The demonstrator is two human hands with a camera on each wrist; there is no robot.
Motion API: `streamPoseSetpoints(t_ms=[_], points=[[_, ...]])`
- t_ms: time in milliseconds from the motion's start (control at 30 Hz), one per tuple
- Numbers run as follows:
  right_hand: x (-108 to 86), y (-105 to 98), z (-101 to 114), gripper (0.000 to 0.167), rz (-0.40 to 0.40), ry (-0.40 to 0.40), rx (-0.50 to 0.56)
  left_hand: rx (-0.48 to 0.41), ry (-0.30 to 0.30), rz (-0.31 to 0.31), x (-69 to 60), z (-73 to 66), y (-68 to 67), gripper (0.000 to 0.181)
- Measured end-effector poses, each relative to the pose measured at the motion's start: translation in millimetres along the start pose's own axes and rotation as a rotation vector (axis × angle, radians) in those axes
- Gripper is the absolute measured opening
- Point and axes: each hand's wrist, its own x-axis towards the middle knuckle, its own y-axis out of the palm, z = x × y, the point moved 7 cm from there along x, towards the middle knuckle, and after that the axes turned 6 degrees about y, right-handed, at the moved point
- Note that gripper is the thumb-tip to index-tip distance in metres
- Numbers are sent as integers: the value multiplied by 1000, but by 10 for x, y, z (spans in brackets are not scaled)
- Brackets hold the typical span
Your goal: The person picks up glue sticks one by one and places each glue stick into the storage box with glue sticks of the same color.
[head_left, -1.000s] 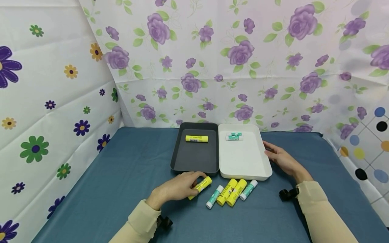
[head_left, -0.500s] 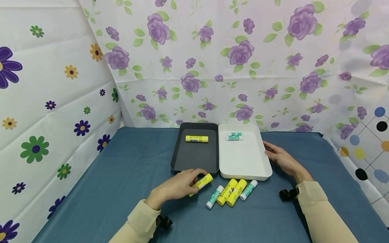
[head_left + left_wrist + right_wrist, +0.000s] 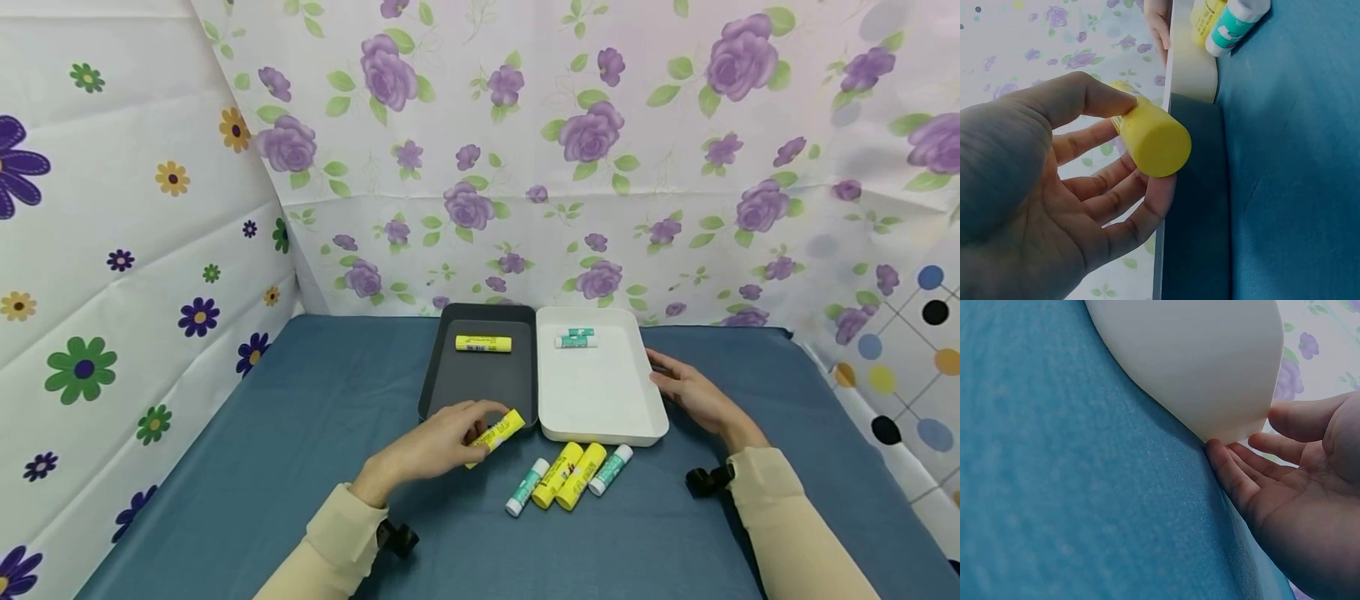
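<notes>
My left hand (image 3: 438, 442) pinches a yellow glue stick (image 3: 502, 431) between thumb and fingers, tilted, just over the near edge of the dark grey tray (image 3: 480, 392). In the left wrist view the round end of this yellow glue stick (image 3: 1163, 147) faces the camera. With fairly straight fingers, my right hand (image 3: 697, 396) touches the right side of the white tray (image 3: 600, 400). The right wrist view has its fingertips (image 3: 1215, 449) against the white tray's wall (image 3: 1204, 369). One yellow glue stick (image 3: 483, 343) lies in the dark tray, and two small green-and-white glue sticks (image 3: 576, 341) lie in the white one.
In front of the trays, on the blue cloth (image 3: 600, 550), lie two yellow glue sticks (image 3: 570, 479) side by side. A green-and-white glue stick (image 3: 527, 487) lies left of them, another green-and-white stick (image 3: 611, 469) right. A flowered curtain (image 3: 465, 150) hangs behind.
My left hand has lifted the yellow glue stick and moved it slightly forward, from the cloth toward the dark tray's near edge. My right hand stays at the white tray.
</notes>
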Motion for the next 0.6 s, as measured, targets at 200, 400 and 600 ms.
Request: streamPoseSetpoints(t_ms=[200,400,600], points=[[-2,3,3,69,-2,3,3,-61,24,-6,31,15,-95,51],[2,4,3,70,-2,4,5,-111,32,-21,56,40,-193,52],[0,6,3,70,1,2,9,-146,39,-18,122,58,-328,52]])
